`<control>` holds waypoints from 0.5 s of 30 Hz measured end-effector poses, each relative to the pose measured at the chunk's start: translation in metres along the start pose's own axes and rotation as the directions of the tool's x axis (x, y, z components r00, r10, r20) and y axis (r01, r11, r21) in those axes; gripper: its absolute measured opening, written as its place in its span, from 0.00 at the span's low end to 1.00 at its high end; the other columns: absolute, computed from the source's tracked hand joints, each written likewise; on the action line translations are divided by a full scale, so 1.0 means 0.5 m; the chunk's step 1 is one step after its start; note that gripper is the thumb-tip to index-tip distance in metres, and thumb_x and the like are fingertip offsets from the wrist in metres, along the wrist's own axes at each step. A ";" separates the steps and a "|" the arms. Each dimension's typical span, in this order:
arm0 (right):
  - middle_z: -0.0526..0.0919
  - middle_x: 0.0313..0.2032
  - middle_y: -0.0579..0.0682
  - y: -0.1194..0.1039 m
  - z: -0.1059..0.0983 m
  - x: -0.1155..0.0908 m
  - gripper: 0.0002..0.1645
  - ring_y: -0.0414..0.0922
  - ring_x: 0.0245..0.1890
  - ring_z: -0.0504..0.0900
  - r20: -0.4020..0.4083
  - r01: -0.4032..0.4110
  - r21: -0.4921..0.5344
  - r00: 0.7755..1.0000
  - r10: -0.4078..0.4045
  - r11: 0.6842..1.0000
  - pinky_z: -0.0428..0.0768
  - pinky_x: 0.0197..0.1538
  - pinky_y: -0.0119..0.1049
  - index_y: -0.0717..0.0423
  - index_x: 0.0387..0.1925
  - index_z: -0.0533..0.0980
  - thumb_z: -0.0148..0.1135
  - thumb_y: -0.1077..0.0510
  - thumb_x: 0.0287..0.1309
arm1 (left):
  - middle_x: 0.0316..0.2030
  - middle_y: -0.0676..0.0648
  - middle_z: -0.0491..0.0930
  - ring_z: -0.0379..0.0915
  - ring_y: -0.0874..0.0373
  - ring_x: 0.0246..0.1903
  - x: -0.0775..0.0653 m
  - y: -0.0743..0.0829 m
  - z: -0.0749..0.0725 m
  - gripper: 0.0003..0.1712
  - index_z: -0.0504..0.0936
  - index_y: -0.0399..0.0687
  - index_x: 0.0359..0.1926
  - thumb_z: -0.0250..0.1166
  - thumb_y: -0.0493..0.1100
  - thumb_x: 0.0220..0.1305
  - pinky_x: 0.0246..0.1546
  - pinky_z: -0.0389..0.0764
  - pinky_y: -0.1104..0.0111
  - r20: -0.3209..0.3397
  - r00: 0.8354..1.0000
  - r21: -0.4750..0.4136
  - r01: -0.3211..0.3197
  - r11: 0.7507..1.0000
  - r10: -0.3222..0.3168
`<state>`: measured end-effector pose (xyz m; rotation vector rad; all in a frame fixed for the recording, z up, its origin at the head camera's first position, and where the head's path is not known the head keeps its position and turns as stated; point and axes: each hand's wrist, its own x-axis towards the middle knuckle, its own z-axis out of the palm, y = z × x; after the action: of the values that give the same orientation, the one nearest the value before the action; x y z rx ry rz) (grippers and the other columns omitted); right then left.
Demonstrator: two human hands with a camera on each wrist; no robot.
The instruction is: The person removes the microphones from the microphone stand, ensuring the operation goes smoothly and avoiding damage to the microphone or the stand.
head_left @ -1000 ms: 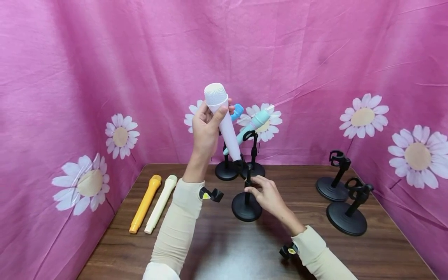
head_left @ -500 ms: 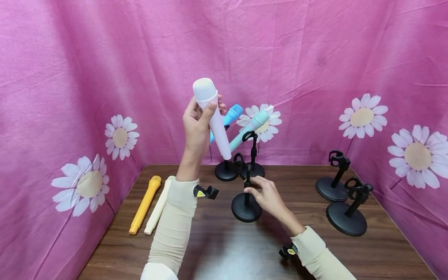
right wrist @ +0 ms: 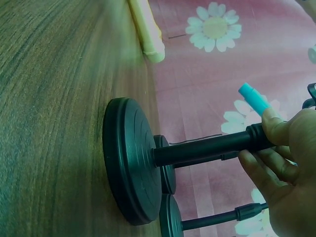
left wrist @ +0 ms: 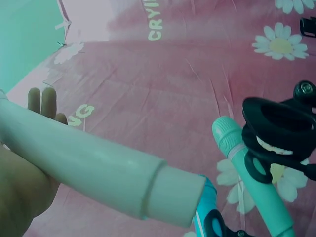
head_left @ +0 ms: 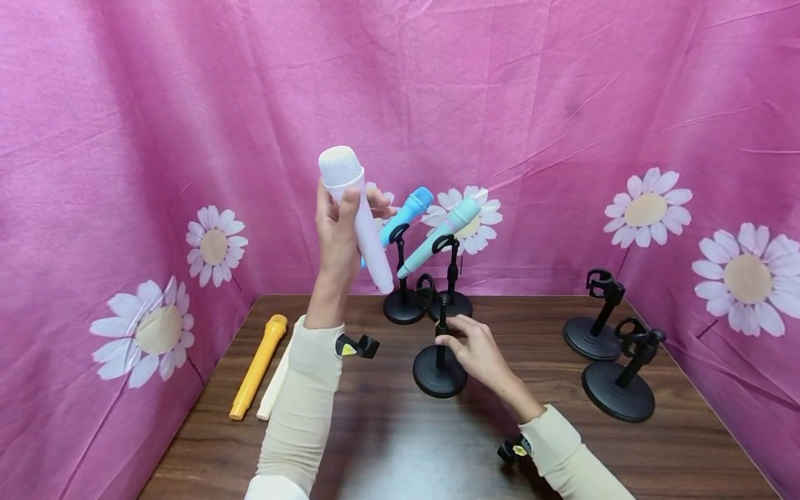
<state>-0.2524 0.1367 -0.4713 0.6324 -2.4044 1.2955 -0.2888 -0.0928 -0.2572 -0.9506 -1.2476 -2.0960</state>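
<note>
My left hand [head_left: 339, 232] holds a pale lilac microphone [head_left: 370, 250] with a white mesh head up above the table, head end up and tail slanting down to the right. In the left wrist view the microphone's body [left wrist: 98, 158] lies across the palm, with fingertips showing behind it. My right hand [head_left: 478, 351] pinches the post of a black microphone stand [head_left: 440, 371], whose round base rests on the table. The stand's ring clip [head_left: 426, 288] has nothing in it, and the lilac microphone's tail is to the left of it, apart.
Behind, a blue microphone [head_left: 412, 207] and a mint microphone [head_left: 451, 223] lean in two black stands. Two more stands [head_left: 595, 337] stand at the right. Yellow [head_left: 259, 368] and cream [head_left: 275, 385] microphones lie at the left; my sleeve partly covers the cream one.
My left hand has moved left with the lilac microphone, its tail drawing away from the stand's clip. The blue microphone behind shows more. My right hand stays on the post.
</note>
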 end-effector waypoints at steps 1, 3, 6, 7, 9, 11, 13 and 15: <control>0.89 0.43 0.51 -0.001 0.000 0.000 0.16 0.47 0.47 0.89 0.000 -0.003 -0.001 1.000 0.003 1.000 0.90 0.46 0.36 0.64 0.50 0.87 0.77 0.63 0.61 | 0.28 0.49 0.86 0.87 0.57 0.28 -0.001 0.000 -0.003 0.38 0.68 0.53 0.57 0.72 0.71 0.62 0.36 0.90 0.63 0.002 1.000 -0.009 -0.005 1.000 0.005; 0.89 0.43 0.51 0.000 0.000 0.000 0.16 0.46 0.47 0.88 0.000 -0.003 -0.002 1.000 0.003 1.000 0.90 0.46 0.36 0.64 0.49 0.87 0.77 0.63 0.61 | 0.24 0.49 0.83 0.84 0.57 0.23 -0.003 0.001 -0.008 0.37 0.67 0.52 0.55 0.71 0.71 0.63 0.29 0.88 0.64 0.011 1.000 -0.039 -0.004 0.999 0.004; 0.89 0.43 0.50 0.001 0.000 0.000 0.15 0.45 0.46 0.88 0.000 -0.006 0.002 1.000 0.006 1.000 0.90 0.46 0.35 0.61 0.49 0.87 0.77 0.62 0.61 | 0.20 0.50 0.79 0.77 0.57 0.16 -0.007 0.004 -0.017 0.36 0.67 0.52 0.54 0.71 0.71 0.63 0.19 0.81 0.67 0.018 1.000 -0.058 0.008 0.998 -0.007; 0.89 0.43 0.50 0.001 0.000 0.001 0.14 0.45 0.46 0.88 0.000 -0.007 0.004 1.000 0.007 1.000 0.90 0.46 0.35 0.60 0.49 0.87 0.77 0.62 0.61 | 0.19 0.51 0.77 0.75 0.58 0.14 -0.008 0.006 -0.020 0.36 0.67 0.51 0.53 0.70 0.71 0.63 0.16 0.79 0.67 0.019 1.000 -0.057 0.013 0.998 -0.012; 0.89 0.43 0.50 0.001 0.000 0.001 0.14 0.45 0.46 0.89 0.000 -0.006 0.006 1.000 0.006 1.000 0.90 0.46 0.35 0.59 0.49 0.87 0.77 0.62 0.61 | 0.18 0.52 0.75 0.72 0.58 0.12 -0.010 0.010 -0.026 0.36 0.68 0.51 0.53 0.70 0.71 0.64 0.14 0.75 0.68 0.026 0.999 -0.037 0.023 0.999 -0.022; 0.89 0.43 0.50 0.000 0.000 0.001 0.15 0.46 0.46 0.89 0.001 -0.008 0.012 1.000 0.008 1.000 0.90 0.46 0.35 0.60 0.49 0.87 0.77 0.62 0.61 | 0.18 0.52 0.74 0.70 0.59 0.12 -0.013 0.015 -0.033 0.38 0.69 0.50 0.56 0.68 0.73 0.64 0.13 0.74 0.70 0.030 0.999 0.004 0.041 0.999 -0.042; 0.89 0.43 0.51 0.000 0.000 0.000 0.15 0.47 0.46 0.89 0.002 -0.010 0.015 1.000 0.010 1.000 0.90 0.45 0.35 0.61 0.49 0.87 0.77 0.63 0.61 | 0.18 0.52 0.73 0.69 0.59 0.11 -0.016 0.021 -0.040 0.39 0.72 0.48 0.58 0.68 0.74 0.64 0.12 0.72 0.70 0.034 0.997 0.022 0.070 0.997 -0.071; 0.89 0.43 0.51 0.000 0.000 0.000 0.15 0.47 0.46 0.90 0.004 -0.013 0.017 1.000 0.013 1.000 0.90 0.45 0.35 0.61 0.50 0.87 0.77 0.63 0.61 | 0.18 0.53 0.73 0.67 0.60 0.11 -0.018 0.026 -0.046 0.41 0.76 0.45 0.58 0.67 0.75 0.64 0.12 0.71 0.70 0.032 0.995 0.038 0.098 0.994 -0.100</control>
<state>-0.2522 0.1366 -0.4715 0.6256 -2.4064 1.3229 -0.2807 -0.1185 -0.2652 -0.9298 -1.3713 -2.1329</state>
